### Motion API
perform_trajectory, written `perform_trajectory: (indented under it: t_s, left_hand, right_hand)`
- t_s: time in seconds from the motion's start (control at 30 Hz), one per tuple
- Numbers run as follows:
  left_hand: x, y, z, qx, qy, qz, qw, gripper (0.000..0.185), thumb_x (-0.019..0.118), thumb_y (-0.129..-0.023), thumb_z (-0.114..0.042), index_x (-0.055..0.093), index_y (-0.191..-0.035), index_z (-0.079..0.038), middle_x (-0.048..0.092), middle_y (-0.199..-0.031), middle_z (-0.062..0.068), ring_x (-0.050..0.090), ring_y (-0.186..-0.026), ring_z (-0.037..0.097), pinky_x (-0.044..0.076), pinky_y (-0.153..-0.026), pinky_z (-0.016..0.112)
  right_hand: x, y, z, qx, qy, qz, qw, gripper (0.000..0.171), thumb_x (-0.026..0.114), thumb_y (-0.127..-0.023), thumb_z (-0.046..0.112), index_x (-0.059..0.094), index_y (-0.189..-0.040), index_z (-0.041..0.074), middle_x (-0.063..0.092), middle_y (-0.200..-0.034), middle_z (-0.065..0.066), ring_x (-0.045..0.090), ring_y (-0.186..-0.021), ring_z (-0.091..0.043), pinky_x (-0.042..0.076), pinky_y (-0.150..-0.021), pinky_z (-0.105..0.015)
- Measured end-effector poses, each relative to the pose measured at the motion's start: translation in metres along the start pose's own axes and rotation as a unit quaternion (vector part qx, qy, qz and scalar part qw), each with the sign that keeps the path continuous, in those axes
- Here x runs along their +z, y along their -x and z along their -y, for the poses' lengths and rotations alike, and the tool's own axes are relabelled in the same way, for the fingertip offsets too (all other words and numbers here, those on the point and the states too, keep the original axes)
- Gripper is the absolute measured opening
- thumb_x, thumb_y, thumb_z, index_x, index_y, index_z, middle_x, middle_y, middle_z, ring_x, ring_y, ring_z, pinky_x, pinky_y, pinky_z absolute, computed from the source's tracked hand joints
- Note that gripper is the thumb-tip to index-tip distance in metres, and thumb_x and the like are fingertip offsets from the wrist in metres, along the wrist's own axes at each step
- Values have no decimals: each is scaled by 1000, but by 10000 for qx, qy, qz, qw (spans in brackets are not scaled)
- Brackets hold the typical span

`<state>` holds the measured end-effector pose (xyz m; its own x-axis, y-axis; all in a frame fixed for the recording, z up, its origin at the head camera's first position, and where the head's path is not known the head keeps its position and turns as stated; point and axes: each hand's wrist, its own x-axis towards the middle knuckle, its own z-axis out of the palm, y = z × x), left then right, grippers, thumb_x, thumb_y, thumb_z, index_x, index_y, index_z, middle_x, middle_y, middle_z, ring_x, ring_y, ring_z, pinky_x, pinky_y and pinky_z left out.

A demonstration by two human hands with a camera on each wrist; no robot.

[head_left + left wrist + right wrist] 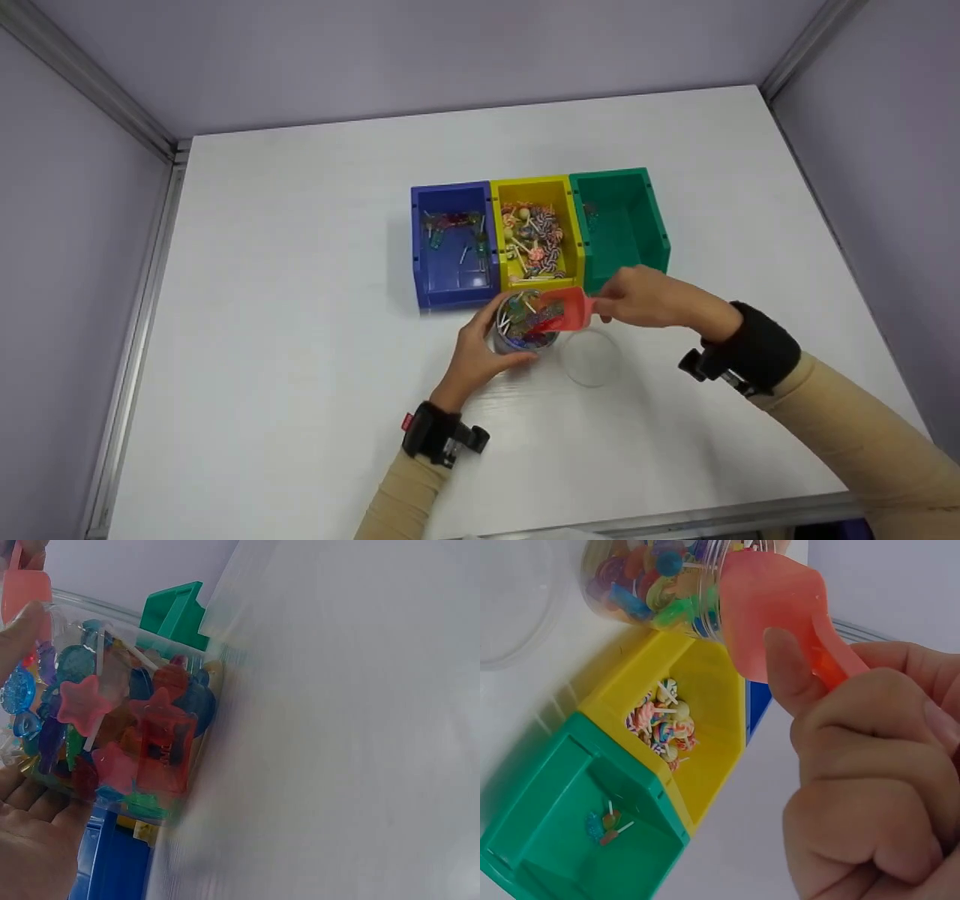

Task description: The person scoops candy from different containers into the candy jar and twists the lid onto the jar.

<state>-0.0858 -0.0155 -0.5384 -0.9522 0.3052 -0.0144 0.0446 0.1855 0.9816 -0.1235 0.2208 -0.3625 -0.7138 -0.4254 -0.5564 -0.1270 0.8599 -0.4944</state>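
A clear jar (521, 324) (112, 720) (652, 585) full of coloured lollipops stands on the white table in front of the yellow bin. My left hand (480, 352) (30, 832) curls around its left side and holds it. My right hand (649, 296) (870, 765) grips the handle of a red plastic scoop (566, 309) (780, 615), whose bowl is tilted over the jar's mouth with candy in it. The jar's clear lid (591, 357) (514, 592) lies flat on the table just right of the jar.
Three bins stand side by side behind the jar: blue (452, 244) with a few candies, yellow (536, 232) (697, 690) heaped with swirl lollipops, green (619, 221) (577, 825) with a few candies. Grey walls enclose the table (300, 300) on three sides.
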Motion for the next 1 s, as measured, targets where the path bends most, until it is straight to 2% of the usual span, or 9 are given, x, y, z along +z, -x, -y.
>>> perform_trajectory:
  t_s: [0.17, 0.27, 0.33, 0.47, 0.67, 0.8, 0.9, 0.97, 1.0]
  left_hand:
    - [-1, 0, 1, 134, -6, -33, 9999, 95, 88, -69, -25, 37, -148, -12, 44, -151, 10, 42, -142, 26, 37, -118, 37]
    - [-1, 0, 1, 152, -22, -54, 9999, 96, 88, -68, -27, 37, -148, -12, 44, -151, 11, 42, -141, 27, 37, -118, 38]
    - [-1, 0, 0, 149, 5, -63, 9999, 96, 88, -68, -27, 38, -148, -13, 44, -151, 11, 42, -141, 27, 37, -118, 38]
    - [-2, 1, -2, 110, 40, -72, 9999, 95, 88, -68, -24, 38, -148, -14, 43, -152, 10, 41, -142, 27, 37, -118, 38]
    - [0, 1, -2, 36, 112, -64, 9999, 96, 89, -66, -20, 38, -148, -12, 43, -152, 9, 40, -143, 26, 36, -119, 38]
    - [2, 1, 0, 52, 181, -51, 9998, 97, 89, -66, -20, 39, -148, -13, 43, -152, 9, 40, -143, 25, 37, -118, 38]
    - [1, 2, 0, 55, 140, -64, 9999, 96, 89, -67, -24, 39, -148, -15, 43, -152, 8, 40, -143, 25, 37, -118, 37]
    - [1, 2, 0, 85, 83, -70, 9999, 96, 88, -68, -27, 38, -148, -14, 42, -153, 9, 40, -143, 26, 37, -118, 38]
    - [1, 2, 0, 93, 51, -71, 9999, 96, 88, -68, -28, 38, -149, -14, 42, -153, 10, 40, -143, 27, 37, -118, 38]
  right_hand:
    - [-8, 12, 5, 40, 184, -113, 9998, 33, 52, -97, 25, 72, -86, 0, 40, -55, 3, 36, -52, -11, 29, -49, -21]
    - [-12, 17, 7, 107, 280, -141, 9995, 32, 52, -97, 24, 71, -87, 1, 38, -55, 2, 37, -51, -11, 31, -50, -21]
    - [-15, 19, 7, 147, 343, -180, 9991, 32, 52, -97, 25, 72, -92, 0, 43, -56, 1, 41, -53, -12, 33, -50, -21]
    - [-15, 18, 6, 246, 198, -343, 9989, 35, 49, -97, 25, 72, -99, -1, 47, -59, -1, 42, -56, -13, 34, -52, -22]
    - [-4, 8, 2, 120, -139, -1055, 9942, 34, 49, -98, 22, 71, -102, -3, 44, -58, 2, 36, -54, -13, 29, -51, -24]
    - [2, 1, -1, 34, -133, -1445, 9894, 31, 49, -99, 20, 68, -94, -3, 36, -54, 2, 34, -52, -13, 27, -50, -24]
    - [5, -6, -3, 222, -672, -1374, 9880, 31, 47, -99, 21, 66, -90, -2, 33, -54, 3, 32, -51, -13, 25, -49, -24]
    - [5, -11, -5, 500, -1491, -1115, 9812, 33, 44, -100, 24, 64, -90, 0, 32, -54, 4, 30, -49, -13, 25, -47, -23]
    - [6, -14, -6, 646, -1964, -952, 9738, 33, 43, -101, 26, 63, -90, 1, 33, -54, 5, 29, -49, -12, 24, -46, -22]
